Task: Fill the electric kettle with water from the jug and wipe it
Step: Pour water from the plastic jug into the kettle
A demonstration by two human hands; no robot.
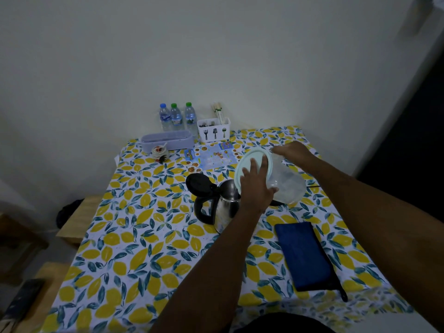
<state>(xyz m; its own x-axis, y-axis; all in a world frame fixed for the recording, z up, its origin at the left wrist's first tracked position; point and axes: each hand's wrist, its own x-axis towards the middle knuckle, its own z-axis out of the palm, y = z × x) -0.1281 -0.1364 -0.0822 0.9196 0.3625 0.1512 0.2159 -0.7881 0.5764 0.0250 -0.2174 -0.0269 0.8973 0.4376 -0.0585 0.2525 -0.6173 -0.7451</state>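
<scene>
Head view: table under lemon-print yellow and teal cloth (134, 239) against a plain pale wall, dim room, dark doorway at right edge. No readable writing; bottle labels blurred. Stainless steel electric kettle (227, 206), black lid flipped open, stands mid-frame. Clear plastic jug with pale blue lid (286, 183) is tilted over its mouth; left hand (255, 186) fingers spread flat on the lid, right hand (292, 150) grips the jug's far side. Folded dark blue cloth (304, 255) lies lower right. Three water bottles (176, 117) and white cutlery caddy (213, 131) at back.
</scene>
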